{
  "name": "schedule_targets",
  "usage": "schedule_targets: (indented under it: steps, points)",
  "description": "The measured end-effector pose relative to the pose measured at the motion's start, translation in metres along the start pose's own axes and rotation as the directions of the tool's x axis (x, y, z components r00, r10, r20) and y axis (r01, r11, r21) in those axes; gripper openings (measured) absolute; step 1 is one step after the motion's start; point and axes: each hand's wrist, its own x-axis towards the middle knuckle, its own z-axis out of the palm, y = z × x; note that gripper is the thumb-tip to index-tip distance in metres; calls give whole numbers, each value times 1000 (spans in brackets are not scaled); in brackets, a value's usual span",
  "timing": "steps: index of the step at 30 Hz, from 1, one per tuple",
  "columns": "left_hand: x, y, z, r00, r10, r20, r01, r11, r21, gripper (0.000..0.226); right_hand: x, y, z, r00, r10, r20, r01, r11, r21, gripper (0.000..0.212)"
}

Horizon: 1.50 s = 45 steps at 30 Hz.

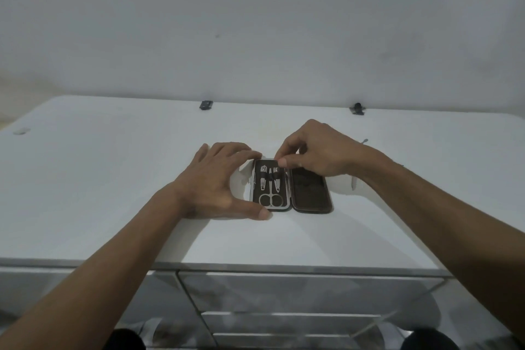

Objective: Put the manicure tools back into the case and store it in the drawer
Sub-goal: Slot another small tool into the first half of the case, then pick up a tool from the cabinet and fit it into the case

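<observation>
Left hand lies beside the left half of the open case, fingers extended along its far-left corner and thumb stretched along the near edge, bracing rather than clasping it. Right hand hovers over the case's far edge, fingers curled, thumb and forefinger pinched together at the top of the tool tray; what they pinch is too small to make out. Both forearms reach in from the near corners of the view.

The case lies flat and open, near the middle of the white tabletop. Its left half holds scissors at the near end and two clippers side by side above them (all seated in the tray). The right half is a dark, bare lid.

Two small black clips sit at the table's far edge against a plain white wall. Drawer fronts with a reflective finish show below the table's near edge.
</observation>
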Motion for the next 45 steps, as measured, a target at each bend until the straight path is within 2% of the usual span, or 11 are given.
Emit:
schedule_targets:
  steps: [4,7,10,16,21,24,26,29,32,36,45]
  points:
    - [0,1,-1,1000,-12,6,12,1000,-14,121,-2,18,-28,981,69,-184,-43,989,140,14]
    - [0,0,0,1000,-6,-4,6,1000,-16,119,-3,39,-48,961,163,-225,-124,977,176,14]
    - [0,-1,1,1000,-2,-9,2,1000,-13,117,-3,57,-60,957,225,-185,-201,970,138,17]
    - [0,-1,1,1000,-4,-17,4,1000,-14,117,0,71,-67,960,280,-9,-280,959,42,35]
    - [0,-3,2,1000,-6,-23,6,1000,-18,118,-1,74,-69,956,292,-38,-291,956,44,22]
    - [1,-3,2,1000,1,-28,-1,1000,-17,118,-5,74,-67,950,309,-42,-310,951,-23,8]
    - [1,-3,2,1000,0,-26,0,1000,-17,118,-9,73,-68,945,325,-32,-326,942,-72,6]
    - [1,-3,3,1000,0,-27,-1,1000,-13,118,-13,71,-71,935,353,32,-344,926,-158,16]
    - [1,-3,3,1000,3,-27,-3,1000,-13,118,-19,69,-72,909,405,97,-376,898,-228,36]
    - [1,-2,2,1000,1,-26,-2,1000,-17,118,-25,64,-67,886,450,108,-419,879,-228,54]
    - [1,-3,3,1000,-2,-28,1,1000,-18,118,-27,65,-59,882,465,83,-445,876,-184,51]
